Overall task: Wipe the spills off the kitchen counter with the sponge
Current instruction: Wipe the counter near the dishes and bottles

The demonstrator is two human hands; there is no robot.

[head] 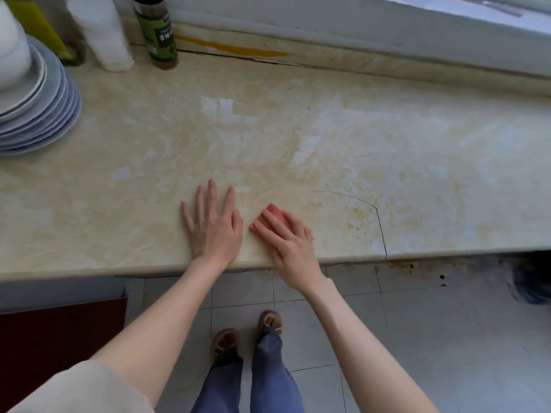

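Observation:
A pink sponge (275, 212) lies on the beige marble counter (298, 138) near its front edge, mostly covered by my right hand (287, 239), which presses flat on it with fingers pointing up-left. Only the sponge's far end and edges show. My left hand (213, 225) rests flat on the counter just left of the sponge, fingers spread, holding nothing. Yellowish-brown spill spots (356, 219) speckle the counter to the right of the sponge, inside a thin dark crack line.
A stack of blue-grey plates (44, 114) stands at the far left. A white container (101, 34) and a dark green-labelled bottle (158, 34) stand at the back left. A window ledge (387, 34) runs along the back. Below the counter's edge lie floor tiles.

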